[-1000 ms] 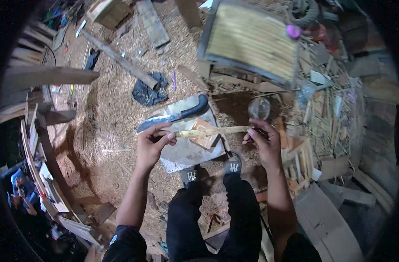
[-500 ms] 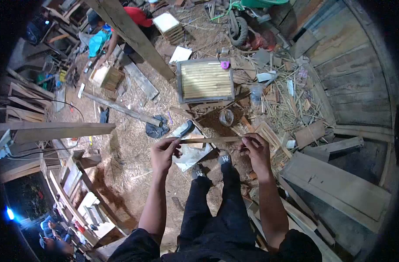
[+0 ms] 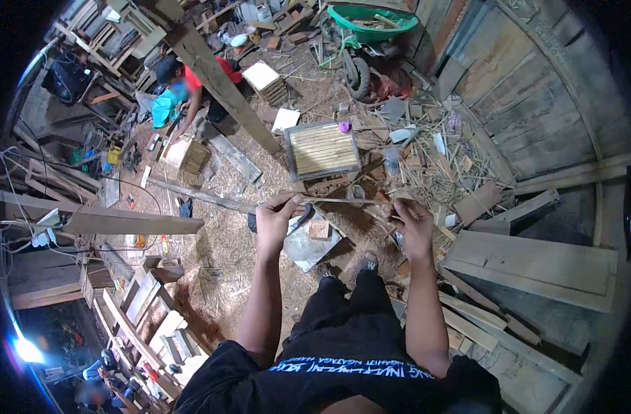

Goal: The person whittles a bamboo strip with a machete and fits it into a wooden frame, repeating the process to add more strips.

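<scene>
A thin wooden strip [image 3: 346, 201] is stretched level between my two hands, out in front of my body. My left hand [image 3: 279, 215] pinches its left end between thumb and fingers. At the other end, my right hand [image 3: 410, 222] pinches the strip in the same way. Below it, on the ground, lies a pale board [image 3: 303, 248] with a small square wood block [image 3: 319, 229] on it. A dark curved handle [image 3: 303, 215] shows beside my left fingers; its far part is hidden. Farther out rests a framed panel of bamboo slats [image 3: 323, 152] with a purple tape roll [image 3: 344, 127] on its edge.
A wooden post [image 3: 222, 86] slants down ahead. Another person in red [image 3: 194, 86] crouches beyond it, by a slatted wooden box [image 3: 185, 155]. A green wheelbarrow [image 3: 372, 26] stands far off. Scrap wood litters the right; a large panel [image 3: 533, 269] lies near my right arm.
My hands and the strip have moved slightly up in view, and the strip now looks narrower, seen more edge-on. The camera has tilted, showing more of the far area.
</scene>
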Demonstrator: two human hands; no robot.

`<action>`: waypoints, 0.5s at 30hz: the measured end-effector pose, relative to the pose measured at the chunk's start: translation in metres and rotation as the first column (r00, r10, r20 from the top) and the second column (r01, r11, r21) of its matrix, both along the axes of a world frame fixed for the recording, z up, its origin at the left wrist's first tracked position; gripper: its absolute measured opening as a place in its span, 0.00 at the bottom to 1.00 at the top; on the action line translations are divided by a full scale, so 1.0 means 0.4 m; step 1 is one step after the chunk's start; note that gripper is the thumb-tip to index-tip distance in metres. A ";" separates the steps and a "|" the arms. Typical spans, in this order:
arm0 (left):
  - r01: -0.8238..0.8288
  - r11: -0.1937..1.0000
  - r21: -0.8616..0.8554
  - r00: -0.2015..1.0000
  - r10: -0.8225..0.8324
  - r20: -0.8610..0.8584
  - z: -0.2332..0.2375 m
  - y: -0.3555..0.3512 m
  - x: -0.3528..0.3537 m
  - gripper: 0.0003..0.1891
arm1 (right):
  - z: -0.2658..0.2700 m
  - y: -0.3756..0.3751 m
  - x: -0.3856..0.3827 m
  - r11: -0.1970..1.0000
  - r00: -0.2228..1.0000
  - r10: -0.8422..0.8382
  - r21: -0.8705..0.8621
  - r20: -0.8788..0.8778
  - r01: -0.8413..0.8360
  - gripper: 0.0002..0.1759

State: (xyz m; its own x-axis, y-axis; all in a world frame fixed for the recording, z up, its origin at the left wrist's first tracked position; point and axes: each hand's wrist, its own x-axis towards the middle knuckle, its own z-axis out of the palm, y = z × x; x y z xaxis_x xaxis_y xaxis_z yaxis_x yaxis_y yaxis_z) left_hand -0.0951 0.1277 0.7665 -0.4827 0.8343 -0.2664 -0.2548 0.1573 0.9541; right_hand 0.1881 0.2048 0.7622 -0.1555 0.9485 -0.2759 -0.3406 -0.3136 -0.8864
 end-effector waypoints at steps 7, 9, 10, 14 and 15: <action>0.005 0.993 0.116 1.000 -0.007 0.018 0.063 0.012 0.045 0.12 | 0.115 -0.009 0.020 0.995 0.996 -0.088 0.038 0.015 0.088 0.12; -0.032 0.991 0.131 0.999 0.027 0.042 0.073 0.018 0.056 0.13 | 0.146 -0.013 0.014 0.993 0.994 -0.100 0.066 0.037 0.098 0.13; -0.032 0.990 0.135 0.999 0.026 0.044 0.080 0.022 0.062 0.13 | 0.155 -0.014 0.016 0.991 0.992 -0.113 0.085 0.060 0.108 0.14; -0.086 0.982 0.171 0.996 0.083 0.025 0.119 0.022 0.069 0.14 | 0.138 -0.011 0.025 0.992 0.993 -0.082 0.098 0.081 0.074 0.15; -0.082 0.983 0.162 0.997 0.079 0.026 0.119 0.023 0.064 0.14 | 0.141 -0.011 0.022 0.993 0.994 -0.074 0.099 0.077 0.066 0.15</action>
State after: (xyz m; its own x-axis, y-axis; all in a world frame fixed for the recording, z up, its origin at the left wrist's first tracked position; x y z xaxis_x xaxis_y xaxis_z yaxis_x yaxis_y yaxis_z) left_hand -0.0696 0.1368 0.8141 -0.5460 0.8259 -0.1404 -0.2787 -0.0211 0.9601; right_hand 0.1971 0.2005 0.8187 -0.0687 0.9790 -0.1922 -0.2852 -0.2039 -0.9365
